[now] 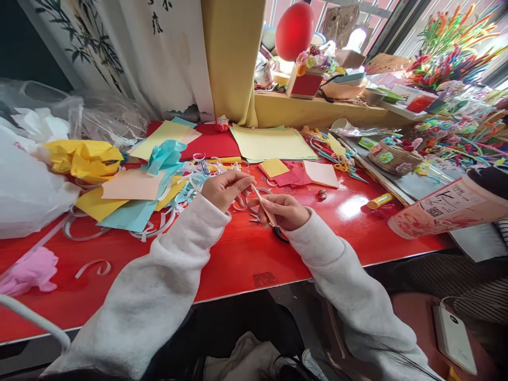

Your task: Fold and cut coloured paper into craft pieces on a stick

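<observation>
My left hand (225,190) pinches the upper end of a narrow pale pink paper strip (257,191) between thumb and fingers. The strip slants down to my right hand (288,210), whose thumb and fingers are closed on its lower part. A black loop handle (281,235) and short metal tips (254,217) show below the right hand, apparently scissors; the hand hides their middle, and I cannot tell whether it touches them. White paper curls lie just behind both hands on the red table (246,264).
Paper sheets and scraps (133,185) pile up on the left beside a plastic bag (32,180). Yellow sheets (273,142) lie at the back. A tilted pink cup (440,209), a glue stick (380,201) and a decorated basket (395,156) are on the right.
</observation>
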A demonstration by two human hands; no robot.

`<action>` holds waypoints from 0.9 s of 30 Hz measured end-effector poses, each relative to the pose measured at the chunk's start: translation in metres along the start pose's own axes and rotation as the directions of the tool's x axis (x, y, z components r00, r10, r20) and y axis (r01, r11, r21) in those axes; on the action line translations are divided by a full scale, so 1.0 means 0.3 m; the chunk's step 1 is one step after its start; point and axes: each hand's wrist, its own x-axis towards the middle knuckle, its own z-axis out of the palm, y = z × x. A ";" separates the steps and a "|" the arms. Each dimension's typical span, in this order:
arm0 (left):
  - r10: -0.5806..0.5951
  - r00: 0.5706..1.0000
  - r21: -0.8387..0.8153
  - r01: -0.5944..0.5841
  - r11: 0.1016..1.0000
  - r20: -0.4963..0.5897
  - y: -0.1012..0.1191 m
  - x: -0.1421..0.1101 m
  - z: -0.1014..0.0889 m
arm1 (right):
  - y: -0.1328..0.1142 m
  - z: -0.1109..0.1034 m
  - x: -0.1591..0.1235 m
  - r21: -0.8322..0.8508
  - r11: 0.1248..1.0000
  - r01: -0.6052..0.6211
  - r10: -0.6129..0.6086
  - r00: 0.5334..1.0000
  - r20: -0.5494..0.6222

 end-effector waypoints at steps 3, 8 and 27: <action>0.007 0.997 0.147 0.003 0.989 -0.072 -0.012 0.003 -0.005 | -0.002 0.017 0.003 -0.080 0.997 -0.012 0.007 0.998 -0.065; -0.007 0.993 0.171 0.028 0.985 -0.120 -0.033 0.012 -0.009 | 0.010 0.022 0.008 -0.164 0.986 0.025 -0.056 0.981 -0.188; 0.176 0.968 0.644 -0.252 0.722 0.180 -0.139 0.042 -0.034 | -0.003 -0.150 -0.301 -0.665 0.724 -0.185 -0.258 0.821 -0.509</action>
